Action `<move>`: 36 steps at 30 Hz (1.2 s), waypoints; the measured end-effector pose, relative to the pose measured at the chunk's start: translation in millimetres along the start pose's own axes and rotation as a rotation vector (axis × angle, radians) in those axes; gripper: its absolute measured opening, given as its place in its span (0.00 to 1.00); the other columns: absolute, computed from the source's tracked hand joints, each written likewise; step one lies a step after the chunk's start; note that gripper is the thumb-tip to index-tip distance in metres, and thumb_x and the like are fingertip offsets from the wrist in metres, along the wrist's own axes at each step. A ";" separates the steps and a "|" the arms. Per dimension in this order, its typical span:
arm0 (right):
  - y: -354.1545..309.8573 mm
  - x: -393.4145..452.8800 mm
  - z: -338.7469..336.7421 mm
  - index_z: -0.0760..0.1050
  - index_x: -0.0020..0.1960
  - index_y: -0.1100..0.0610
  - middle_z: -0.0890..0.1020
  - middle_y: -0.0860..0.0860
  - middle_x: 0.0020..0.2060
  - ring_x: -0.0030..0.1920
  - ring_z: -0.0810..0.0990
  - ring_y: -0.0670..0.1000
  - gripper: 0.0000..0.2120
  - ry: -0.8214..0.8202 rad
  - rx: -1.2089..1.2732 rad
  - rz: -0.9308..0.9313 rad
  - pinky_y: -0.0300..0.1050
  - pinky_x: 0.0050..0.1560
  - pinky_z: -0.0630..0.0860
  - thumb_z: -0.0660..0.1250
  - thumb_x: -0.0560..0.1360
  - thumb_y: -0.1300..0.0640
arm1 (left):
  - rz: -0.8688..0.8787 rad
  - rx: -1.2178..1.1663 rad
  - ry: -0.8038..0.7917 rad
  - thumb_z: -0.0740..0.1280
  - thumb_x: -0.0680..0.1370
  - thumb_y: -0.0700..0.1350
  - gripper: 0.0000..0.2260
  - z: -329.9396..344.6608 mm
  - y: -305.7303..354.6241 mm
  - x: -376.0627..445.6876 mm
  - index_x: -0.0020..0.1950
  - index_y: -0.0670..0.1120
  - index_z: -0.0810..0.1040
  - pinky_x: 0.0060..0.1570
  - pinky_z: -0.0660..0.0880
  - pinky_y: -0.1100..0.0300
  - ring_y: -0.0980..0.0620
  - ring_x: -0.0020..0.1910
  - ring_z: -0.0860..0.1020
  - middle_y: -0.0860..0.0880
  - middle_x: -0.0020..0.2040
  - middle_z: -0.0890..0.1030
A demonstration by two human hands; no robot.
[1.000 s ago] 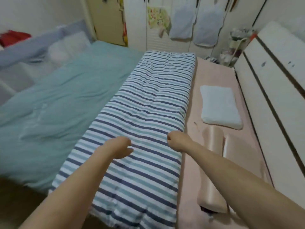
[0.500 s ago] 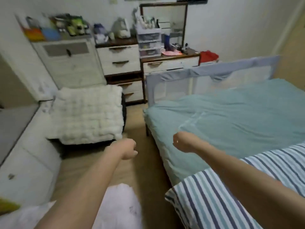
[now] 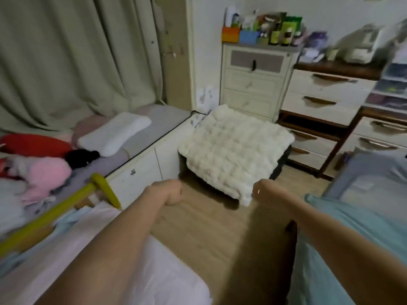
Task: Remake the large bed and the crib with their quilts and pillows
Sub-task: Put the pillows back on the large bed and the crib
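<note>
- Since half a second ago the view has swung left: the striped quilt has gone out of sight, the white tufted blanket (image 3: 233,150) now sits mid-frame, and a curtain (image 3: 66,58) and window bench (image 3: 141,159) have come in on the left.
- Two hands are out over the wooden floor (image 3: 211,230): the left hand (image 3: 170,192) and the right hand (image 3: 263,191), both clenched into fists and holding nothing.
- One large bed (image 3: 352,249), covered in a teal sheet, fills the lower right corner; a grey mesh guard rail (image 3: 363,172) stands at its far edge.
- One crib (image 3: 55,216) lies at lower left, with a yellow padded rail and pale pink and white bedding (image 3: 171,271) inside it.
- One white contoured pillow (image 3: 114,133) lies on the bench top near its far end.
- Beside that pillow, toward the bench's near end, lie one red cushion (image 3: 35,145), one black soft item (image 3: 81,157) and one pink plush (image 3: 48,175).
- One narrow cream drawer chest (image 3: 253,84) stands behind the blanket; an orange box (image 3: 230,34), a blue box (image 3: 248,37) and several bottles crowd its top.
- One wider dresser (image 3: 330,102) with dark handles stands to its right.
</note>
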State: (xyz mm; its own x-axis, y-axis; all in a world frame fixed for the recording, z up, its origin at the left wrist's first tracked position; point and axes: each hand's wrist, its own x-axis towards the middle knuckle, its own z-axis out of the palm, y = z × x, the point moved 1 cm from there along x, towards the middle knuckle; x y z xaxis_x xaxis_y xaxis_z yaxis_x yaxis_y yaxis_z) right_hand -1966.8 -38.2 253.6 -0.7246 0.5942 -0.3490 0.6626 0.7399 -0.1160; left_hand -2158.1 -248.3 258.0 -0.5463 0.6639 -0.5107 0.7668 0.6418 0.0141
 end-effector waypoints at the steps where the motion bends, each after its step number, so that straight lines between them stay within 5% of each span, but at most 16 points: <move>1: -4.9 20.9 -5.2 0.77 0.58 0.61 0.80 0.57 0.53 0.45 0.73 0.53 0.13 -0.005 -0.027 -0.037 0.44 0.46 0.71 0.59 0.79 0.57 | -0.038 -0.016 -0.006 0.58 0.79 0.52 0.17 -4.5 -8.4 9.0 0.66 0.49 0.73 0.53 0.73 0.55 0.47 0.59 0.74 0.48 0.65 0.74; 7: -49.6 133.3 -24.1 0.76 0.58 0.61 0.79 0.56 0.54 0.51 0.78 0.56 0.14 -0.079 -0.106 -0.281 0.46 0.49 0.74 0.56 0.80 0.55 | -0.211 -0.078 -0.085 0.59 0.80 0.53 0.20 -29.9 -54.0 71.1 0.69 0.45 0.71 0.63 0.71 0.51 0.45 0.64 0.72 0.46 0.68 0.71; 14: -84.1 284.0 -60.5 0.75 0.57 0.60 0.78 0.54 0.54 0.53 0.78 0.55 0.13 -0.098 -0.157 -0.340 0.45 0.50 0.75 0.58 0.79 0.55 | -0.253 -0.182 -0.088 0.59 0.80 0.55 0.22 -86.1 -105.3 180.4 0.70 0.43 0.70 0.66 0.69 0.51 0.46 0.66 0.71 0.45 0.70 0.69; 19: -123.4 376.7 -104.7 0.70 0.40 0.60 0.76 0.55 0.45 0.46 0.77 0.55 0.11 -0.129 -0.192 -0.393 0.42 0.41 0.71 0.57 0.78 0.56 | -0.245 -0.235 -0.052 0.58 0.81 0.55 0.22 -132.3 -132.0 233.5 0.71 0.45 0.69 0.63 0.69 0.56 0.47 0.66 0.71 0.46 0.70 0.70; 22: -161.9 436.3 -118.1 0.73 0.47 0.61 0.78 0.56 0.48 0.49 0.79 0.56 0.08 -0.115 -0.211 -0.465 0.42 0.42 0.70 0.58 0.77 0.57 | -0.287 -0.236 -0.068 0.57 0.82 0.53 0.22 -145.6 -162.6 265.6 0.74 0.44 0.65 0.65 0.67 0.56 0.47 0.69 0.68 0.46 0.73 0.66; 24: -193.8 479.2 -121.1 0.72 0.48 0.59 0.78 0.56 0.47 0.51 0.79 0.57 0.06 -0.130 -0.244 -0.527 0.44 0.46 0.73 0.58 0.77 0.58 | -0.345 -0.239 -0.088 0.57 0.82 0.51 0.20 -151.5 -190.2 290.4 0.70 0.42 0.69 0.59 0.70 0.57 0.46 0.65 0.71 0.44 0.70 0.69; 27: -234.2 529.6 -120.0 0.72 0.51 0.60 0.78 0.57 0.53 0.53 0.78 0.58 0.08 -0.136 -0.310 -0.626 0.48 0.52 0.74 0.58 0.77 0.56 | -0.397 -0.249 -0.080 0.59 0.81 0.46 0.15 -162.5 -223.5 317.3 0.61 0.38 0.76 0.38 0.67 0.63 0.46 0.55 0.75 0.42 0.61 0.76; 30: -284.5 585.4 -130.3 0.73 0.54 0.61 0.77 0.57 0.53 0.53 0.77 0.58 0.11 -0.147 -0.311 -0.711 0.50 0.54 0.75 0.59 0.77 0.56 | -0.487 -0.287 -0.042 0.58 0.81 0.47 0.13 -172.5 -268.4 345.6 0.58 0.42 0.77 0.35 0.65 0.69 0.50 0.50 0.73 0.46 0.56 0.76; 34: -360.9 652.9 -147.0 0.66 0.38 0.60 0.75 0.53 0.39 0.46 0.77 0.55 0.10 -0.164 -0.327 -0.833 0.46 0.47 0.73 0.58 0.77 0.58 | -0.618 -0.417 -0.001 0.58 0.81 0.45 0.09 -175.5 -329.5 375.1 0.42 0.49 0.70 0.35 0.65 0.69 0.55 0.45 0.71 0.53 0.43 0.70; 36: -399.1 675.6 -150.4 0.70 0.43 0.61 0.75 0.53 0.41 0.46 0.77 0.55 0.10 -0.169 -0.347 -0.900 0.47 0.49 0.74 0.57 0.79 0.56 | -0.689 -0.467 0.021 0.58 0.81 0.45 0.08 -178.0 -351.6 380.5 0.55 0.46 0.76 0.49 0.71 0.66 0.53 0.54 0.75 0.50 0.55 0.75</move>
State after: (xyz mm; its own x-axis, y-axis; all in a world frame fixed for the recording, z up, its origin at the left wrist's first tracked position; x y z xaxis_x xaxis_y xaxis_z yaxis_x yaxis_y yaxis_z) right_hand -2749.3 115.4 204.0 -0.8777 -0.2709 -0.3952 -0.2368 0.9623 -0.1338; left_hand -2695.7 -153.0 211.7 -0.8518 0.0679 -0.5194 0.0417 0.9972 0.0620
